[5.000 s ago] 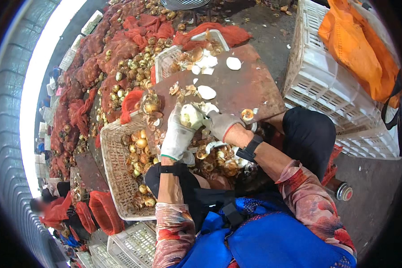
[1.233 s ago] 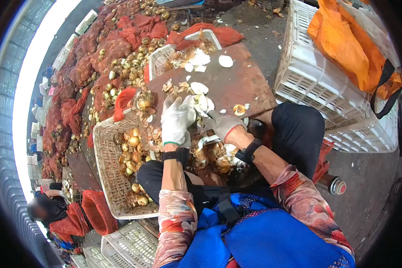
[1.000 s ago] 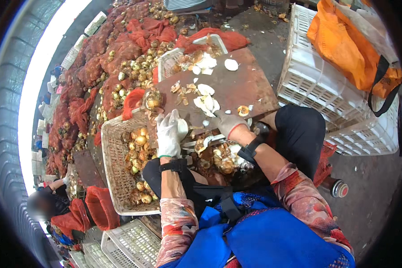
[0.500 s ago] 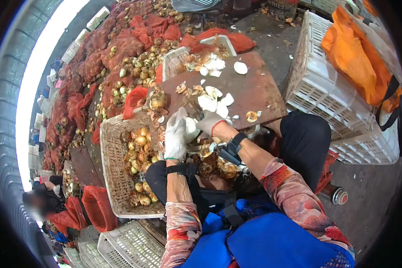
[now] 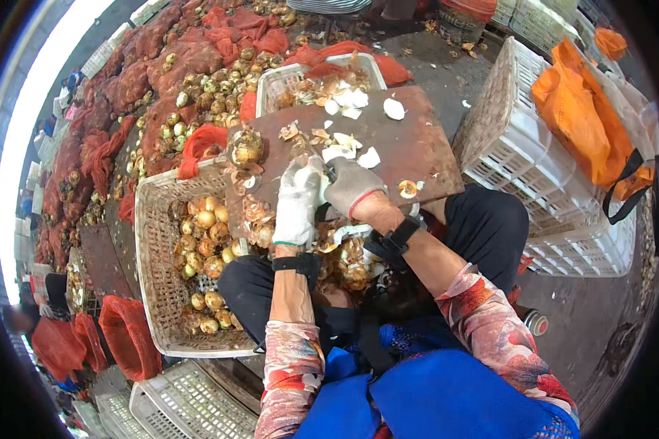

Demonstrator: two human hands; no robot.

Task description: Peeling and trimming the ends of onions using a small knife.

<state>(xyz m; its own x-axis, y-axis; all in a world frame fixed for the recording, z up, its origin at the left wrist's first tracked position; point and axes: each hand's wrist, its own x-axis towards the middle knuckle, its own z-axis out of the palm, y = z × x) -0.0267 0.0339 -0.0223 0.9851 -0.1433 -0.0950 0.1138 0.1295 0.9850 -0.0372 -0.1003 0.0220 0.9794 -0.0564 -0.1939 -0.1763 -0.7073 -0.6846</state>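
My left hand, in a white glove, is closed around a white peeled onion. Against the onion's right side, my right hand in a grey glove has its fingers curled in; a small dark thing shows at its fingertips, too hidden to name. Both hands are over the near edge of a brown board. White onion pieces lie just beyond my fingers, and a white onion rests farther back. An unpeeled onion sits at the board's left, above loose skins.
Left of my knee stands a white crate with brown onions. Another white basket adjoins the board's far edge. Stacked white crates stand at the right under an orange bag. Red net sacks fill the far left.
The whole view has shifted slightly. Both hands have moved farther onto the board, toward the white pieces; the right hand now bends more closely over the onion, and the left still holds it.
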